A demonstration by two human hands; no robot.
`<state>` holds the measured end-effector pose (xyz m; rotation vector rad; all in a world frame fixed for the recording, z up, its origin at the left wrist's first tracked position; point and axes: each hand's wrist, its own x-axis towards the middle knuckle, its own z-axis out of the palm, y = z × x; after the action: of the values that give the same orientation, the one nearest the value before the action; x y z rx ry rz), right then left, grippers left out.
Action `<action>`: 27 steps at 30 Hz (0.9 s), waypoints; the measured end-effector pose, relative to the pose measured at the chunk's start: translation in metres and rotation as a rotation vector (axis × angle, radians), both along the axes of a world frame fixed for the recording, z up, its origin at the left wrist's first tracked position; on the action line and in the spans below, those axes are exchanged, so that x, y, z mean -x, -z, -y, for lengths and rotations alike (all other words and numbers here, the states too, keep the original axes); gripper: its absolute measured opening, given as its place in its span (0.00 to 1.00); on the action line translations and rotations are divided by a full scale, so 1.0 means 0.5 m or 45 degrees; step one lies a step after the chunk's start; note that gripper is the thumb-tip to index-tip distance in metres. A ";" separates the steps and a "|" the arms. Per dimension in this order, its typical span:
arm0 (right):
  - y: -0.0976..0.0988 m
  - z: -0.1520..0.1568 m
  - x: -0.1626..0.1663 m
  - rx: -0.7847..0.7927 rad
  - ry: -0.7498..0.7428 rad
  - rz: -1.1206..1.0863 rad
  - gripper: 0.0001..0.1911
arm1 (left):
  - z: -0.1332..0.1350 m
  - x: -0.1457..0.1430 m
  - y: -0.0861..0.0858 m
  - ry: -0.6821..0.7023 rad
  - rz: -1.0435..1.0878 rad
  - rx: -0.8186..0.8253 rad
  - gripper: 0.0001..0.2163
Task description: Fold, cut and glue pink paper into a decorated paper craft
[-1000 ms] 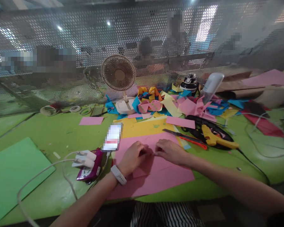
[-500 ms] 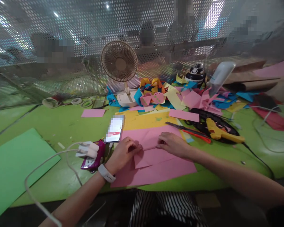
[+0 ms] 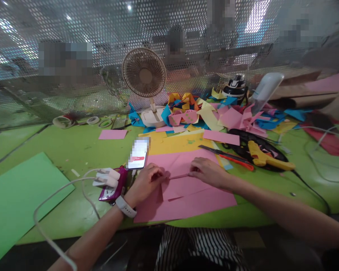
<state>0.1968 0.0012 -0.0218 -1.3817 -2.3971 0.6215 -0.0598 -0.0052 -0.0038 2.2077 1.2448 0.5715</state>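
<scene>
My left hand point(image 3: 147, 180), with a pale watch at the wrist, is closed, thumb and fingers pinching the left end of a folded edge of pink paper point(image 3: 179, 176). Its right end is pinched in my right hand point(image 3: 205, 171). Between the two hands the edge runs as a narrow, nearly straight strip. Beneath it lies more pink paper, one piece overlapping a larger pink sheet point(image 3: 211, 205) near the table's front edge. My fingers partly hide both ends of the fold.
Left of the hands are a phone point(image 3: 139, 153) and a purple power strip point(image 3: 110, 192) with plugs and cables. To the right lie a utility knife point(image 3: 214, 150), a red-handled tool point(image 3: 237, 162) and a yellow glue gun point(image 3: 261, 156). Behind stand a fan point(image 3: 144, 73) and heaped paper pieces point(image 3: 231, 116).
The folded edge between my hands stands out more clearly as a narrow strip. Both hands keep almost the same place and grip; the whole view has shifted slightly.
</scene>
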 end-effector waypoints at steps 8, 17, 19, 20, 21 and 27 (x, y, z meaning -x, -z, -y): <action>0.002 -0.002 -0.003 0.019 0.013 -0.016 0.09 | 0.007 0.004 0.003 -0.052 -0.119 -0.104 0.12; -0.002 -0.001 0.000 0.038 0.028 -0.007 0.08 | 0.021 0.001 0.000 -0.128 -0.322 -0.237 0.14; -0.003 0.000 0.000 0.036 0.031 -0.001 0.08 | 0.023 0.001 0.001 -0.139 -0.368 -0.269 0.13; -0.003 0.000 0.000 0.034 0.030 -0.003 0.08 | 0.024 0.001 0.001 -0.143 -0.392 -0.281 0.13; -0.002 0.000 -0.001 0.031 0.029 -0.007 0.08 | 0.025 0.000 0.001 -0.143 -0.418 -0.290 0.13; -0.002 0.002 -0.004 0.028 0.037 -0.016 0.09 | 0.029 -0.002 0.004 -0.132 -0.564 -0.352 0.11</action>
<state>0.1986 0.0000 -0.0210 -1.4146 -2.3634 0.6493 -0.0586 -0.0196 -0.0056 2.6090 1.5893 0.3135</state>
